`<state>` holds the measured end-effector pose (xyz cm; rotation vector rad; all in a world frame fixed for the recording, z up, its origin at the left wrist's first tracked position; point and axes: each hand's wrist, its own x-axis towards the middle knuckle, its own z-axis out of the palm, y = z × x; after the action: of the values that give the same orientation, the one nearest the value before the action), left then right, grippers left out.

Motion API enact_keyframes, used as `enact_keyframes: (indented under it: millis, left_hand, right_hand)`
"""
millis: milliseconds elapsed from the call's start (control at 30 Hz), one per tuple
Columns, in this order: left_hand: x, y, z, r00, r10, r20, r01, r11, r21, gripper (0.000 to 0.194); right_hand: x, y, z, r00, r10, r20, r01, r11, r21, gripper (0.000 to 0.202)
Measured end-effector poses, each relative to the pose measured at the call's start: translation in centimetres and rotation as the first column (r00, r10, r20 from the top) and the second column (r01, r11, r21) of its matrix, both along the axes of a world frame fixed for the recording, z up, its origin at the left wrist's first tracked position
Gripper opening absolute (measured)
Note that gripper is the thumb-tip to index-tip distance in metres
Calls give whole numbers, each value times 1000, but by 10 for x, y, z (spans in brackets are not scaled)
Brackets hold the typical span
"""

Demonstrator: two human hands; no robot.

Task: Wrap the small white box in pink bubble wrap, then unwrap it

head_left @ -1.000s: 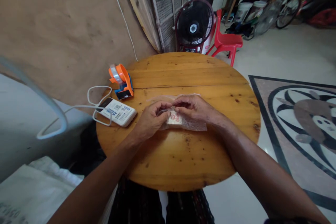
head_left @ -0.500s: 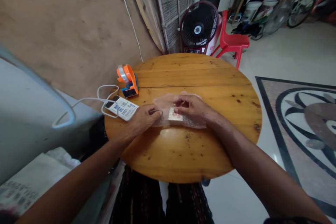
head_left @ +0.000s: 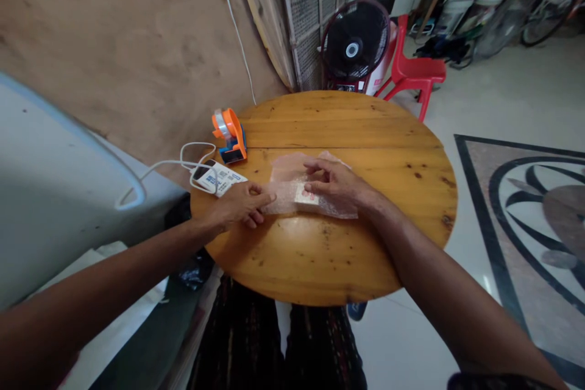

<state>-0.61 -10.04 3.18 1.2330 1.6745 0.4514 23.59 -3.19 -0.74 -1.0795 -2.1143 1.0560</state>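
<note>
On the round wooden table (head_left: 320, 268) lies a sheet of clear bubble wrap (head_left: 287, 169), part of it folded over the left side of a small pale box (head_left: 305, 196) with red print. My left hand (head_left: 242, 202) is at the left end of the wrap, thumb stretched toward it and the other fingers loosely bent and apart. From the right, my right hand (head_left: 338, 184) rests over the box and wrap. Its thumb touches the box top, and a gap shows between thumb and fingers; the fingertips lie near the wrap's far part.
Beyond my left hand sit a white printed box (head_left: 222, 179) with a white cable (head_left: 183, 163) and an orange-and-blue tape dispenser (head_left: 231, 134). Behind the table stand a fan (head_left: 354, 42) and a red chair (head_left: 414, 70). A wall (head_left: 137, 42) borders the left side.
My left hand has loosened from a pinch at the wrap and shifted slightly left. My right hand's fingers have spread a little on the box. The whole view has shifted somewhat.
</note>
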Motion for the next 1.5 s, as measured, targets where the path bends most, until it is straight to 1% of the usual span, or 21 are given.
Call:
enact_keyframes:
  millis: [133,267,333,400,467,533,567,667,733,800,867,1000,1133,1333,1433,1500]
  left_hand:
    - [3,9,-3,996,-47,-78,48,999,13,32]
    - [5,16,-4,995,-96,-22,95,995,-18,33]
    - [6,15,-3,997,-73,-7,73,997,-3,26]
    - [10,12,0,999,-34,9,34,999,38,20]
    - [14,9,2,997,18,69,-20,999,37,17]
    - [19,7,3,984,69,162,-66,998,-22,20]
    - [21,7,3,975,88,203,-78,995,-59,25]
    - [24,9,1,962,90,258,-63,992,-111,41]
    - [24,10,-1,965,69,252,-46,994,-94,47]
    - [25,10,-2,967,58,249,-44,997,-64,47]
    - [27,11,-4,965,60,255,-52,998,-38,42]
    - [35,14,-10,970,76,232,-82,996,18,24]
    - [41,17,-14,972,87,217,-110,989,95,17]
    - [49,18,-5,945,117,305,-153,984,97,12]
    - [52,17,-2,949,91,303,-133,984,120,13]
    - [54,16,-1,958,42,285,-94,981,170,14]
  right_hand:
    - [-1,-1,3,1000,6,11,-6,1000,-12,36]
    - [-2,-1,3,1000,-18,-9,18,999,-42,40]
    - [-3,-1,3,1000,-25,-18,24,998,-54,42]
    - [-4,-1,3,1000,-29,7,30,998,-48,39]
    - [-4,-1,4,999,-38,30,40,998,-39,36]
    - [-4,-2,6,999,-34,31,36,999,-36,35]
    - [-4,-2,6,999,-31,26,31,999,-33,34]
    - [-4,-1,6,1000,-7,25,8,1000,-20,31]
    - [-5,-1,5,1000,-8,19,9,1000,-28,33]
    - [-5,1,3,1000,-12,7,12,999,-43,37]
    - [-6,1,1,1000,-8,-1,8,999,-52,36]
    - [-6,1,0,1000,2,-5,-2,999,-54,33]
    - [-7,1,1,1000,1,-10,-2,998,-64,37]
    - [-8,4,-4,998,57,-39,-59,996,-64,25]
    - [-7,4,-3,998,51,-48,-54,997,-62,30]
    - [-7,4,-2,997,55,-60,-60,995,-81,34]
